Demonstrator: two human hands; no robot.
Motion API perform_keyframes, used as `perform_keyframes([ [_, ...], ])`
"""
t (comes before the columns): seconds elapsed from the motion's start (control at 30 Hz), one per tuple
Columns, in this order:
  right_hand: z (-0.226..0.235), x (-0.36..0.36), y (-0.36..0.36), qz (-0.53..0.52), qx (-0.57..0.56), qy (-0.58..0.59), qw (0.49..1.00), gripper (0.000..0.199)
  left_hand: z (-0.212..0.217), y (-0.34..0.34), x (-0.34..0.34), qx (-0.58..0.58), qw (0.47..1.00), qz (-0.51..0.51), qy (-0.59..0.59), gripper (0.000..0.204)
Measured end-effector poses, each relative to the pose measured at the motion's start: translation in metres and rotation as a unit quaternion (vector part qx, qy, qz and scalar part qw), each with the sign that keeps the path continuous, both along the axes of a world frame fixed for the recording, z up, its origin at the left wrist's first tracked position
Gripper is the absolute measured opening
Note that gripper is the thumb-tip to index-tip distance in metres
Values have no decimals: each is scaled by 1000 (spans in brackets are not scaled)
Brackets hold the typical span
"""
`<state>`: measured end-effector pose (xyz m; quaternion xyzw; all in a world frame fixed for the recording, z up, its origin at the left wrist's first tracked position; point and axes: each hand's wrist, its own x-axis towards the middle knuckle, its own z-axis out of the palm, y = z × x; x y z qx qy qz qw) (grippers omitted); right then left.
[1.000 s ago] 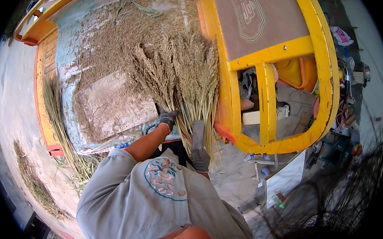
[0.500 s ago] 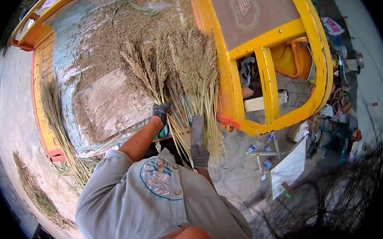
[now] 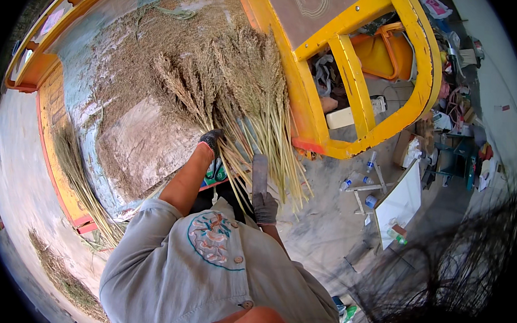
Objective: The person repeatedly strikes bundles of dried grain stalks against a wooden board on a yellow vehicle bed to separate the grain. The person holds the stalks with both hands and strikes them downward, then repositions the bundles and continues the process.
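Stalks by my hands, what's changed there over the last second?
The left hand and its bunch of stalks shifted left, away from the neighbouring stalks; the view turned slightly. No release shows. The right hand still grips the flat grey tool.

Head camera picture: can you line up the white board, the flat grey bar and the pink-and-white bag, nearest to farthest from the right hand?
From the right hand:
1. Flat grey bar: held in it.
2. White board: off to the right.
3. Pink-and-white bag: far upper right.
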<state>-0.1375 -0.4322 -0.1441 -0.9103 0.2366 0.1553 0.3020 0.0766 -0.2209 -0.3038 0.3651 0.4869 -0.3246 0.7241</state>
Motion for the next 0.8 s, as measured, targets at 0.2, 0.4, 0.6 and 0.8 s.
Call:
perform_keyframes([
  [0.2,-1,-3,2,-29,33,-35,998,42,73,0,-15,-179,976,106,-61,20],
  [0.4,44,12,9,-42,82,-126,988,38,105,5,-10,-185,950,186,-169,5],
  [0.6,57,31,13,-15,53,-158,986,36,170,59,10,-51,935,197,-289,16],
  [0.8,56,54,56,74,119,-210,968,37,242,215,9,226,922,49,-311,20],
])
